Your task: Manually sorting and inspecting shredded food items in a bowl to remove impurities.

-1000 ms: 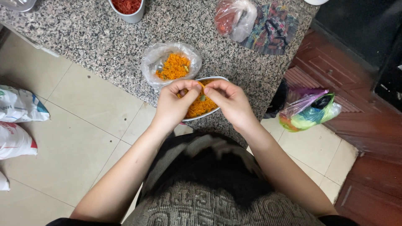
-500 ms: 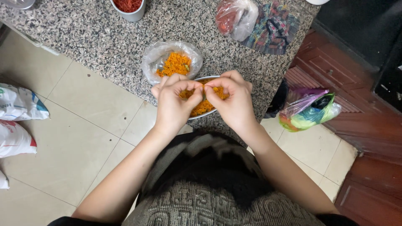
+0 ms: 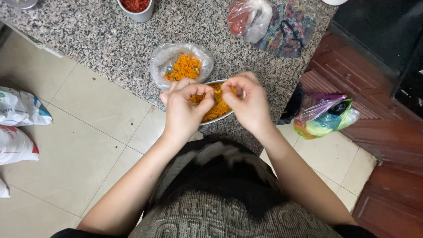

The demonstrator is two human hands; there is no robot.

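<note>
A metal bowl (image 3: 210, 120) of orange petals sits at the near edge of a speckled granite counter (image 3: 101, 39). Both hands hover over it. My left hand (image 3: 183, 110) pinches a small orange flower piece between thumb and fingers. My right hand (image 3: 249, 103) pinches the same kind of orange bit just beside it, fingertips nearly touching the left ones. Behind the bowl lies a clear plastic bag (image 3: 163, 61) holding more orange flowers (image 3: 184, 68).
A white bowl of red bits (image 3: 136, 9) stands at the counter's far edge. A clear bag with red contents (image 3: 246, 17) and a patterned cloth (image 3: 286, 28) lie at the back right. White sacks (image 3: 20, 128) rest on the tiled floor; coloured plastic bags (image 3: 326, 117) lie by the wooden cabinet.
My hands have drawn together over the bowl and lifted slightly, fingertips now pinching orange bits between them. The bowl and bags have not moved.
</note>
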